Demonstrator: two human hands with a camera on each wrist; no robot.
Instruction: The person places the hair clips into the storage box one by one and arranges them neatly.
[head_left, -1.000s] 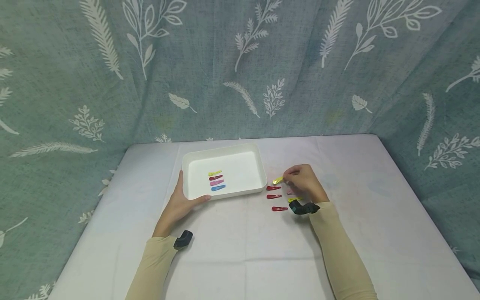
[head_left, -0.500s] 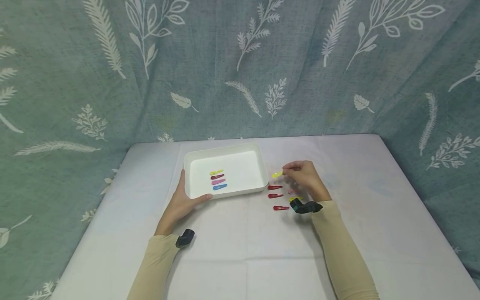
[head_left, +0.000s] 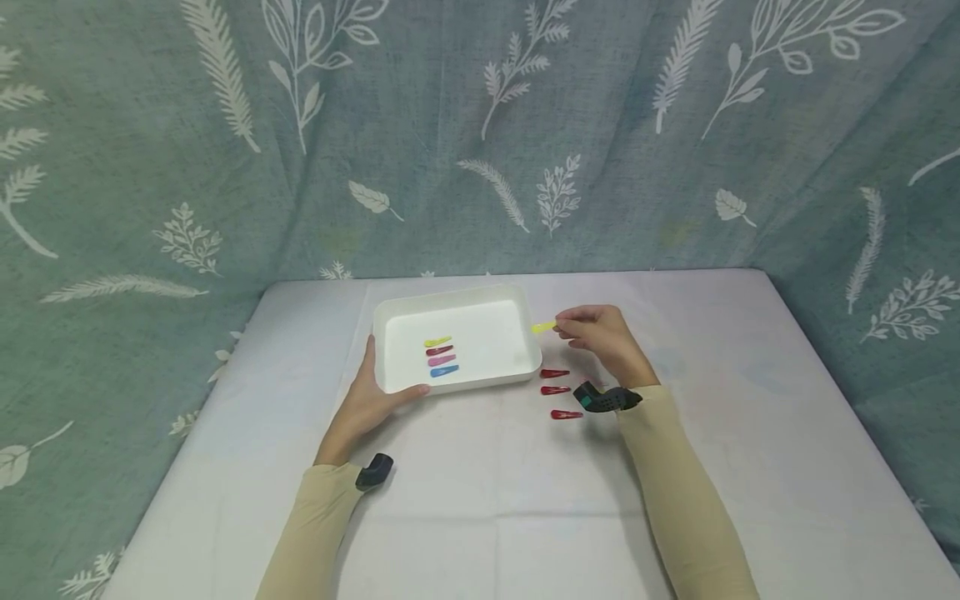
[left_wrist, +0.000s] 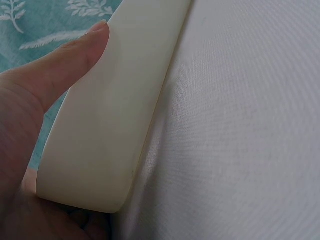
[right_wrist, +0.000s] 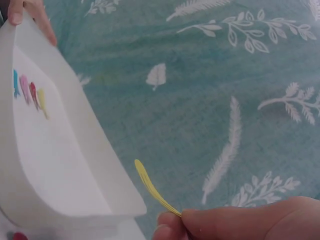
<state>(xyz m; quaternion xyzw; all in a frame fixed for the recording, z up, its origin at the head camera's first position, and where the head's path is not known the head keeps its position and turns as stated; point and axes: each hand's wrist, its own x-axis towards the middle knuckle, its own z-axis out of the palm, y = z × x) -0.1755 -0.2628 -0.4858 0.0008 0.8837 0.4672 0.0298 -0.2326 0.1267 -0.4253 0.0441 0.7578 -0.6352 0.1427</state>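
My right hand (head_left: 600, 340) pinches a yellow snap hair clip (head_left: 543, 327) between thumb and fingers. In the head view the clip's free end points left, beside the right wall of a white tray (head_left: 491, 337). The right wrist view shows the yellow clip (right_wrist: 150, 187) raised, its tip apart from the tray. My left hand (head_left: 369, 407) holds the tray's near left corner, thumb along the front wall (left_wrist: 112, 100). In the tray lie a yellow clip (head_left: 437, 342), a dark red clip (head_left: 439, 351), a pink clip (head_left: 442, 361) and a blue clip (head_left: 444, 371), in a column.
Three red hair clips (head_left: 555, 390) lie on the white tablecloth (head_left: 495, 483), right of the tray's near corner. My right wrist and its black camera (head_left: 606, 398) hide most of what lies beside them. A leaf-patterned blue-green curtain (head_left: 420, 125) hangs behind the table.
My right hand has lifted away from the red clips, up and slightly left in the head view, bringing the yellow clip beside the tray's right wall. The left hand keeps its hold.
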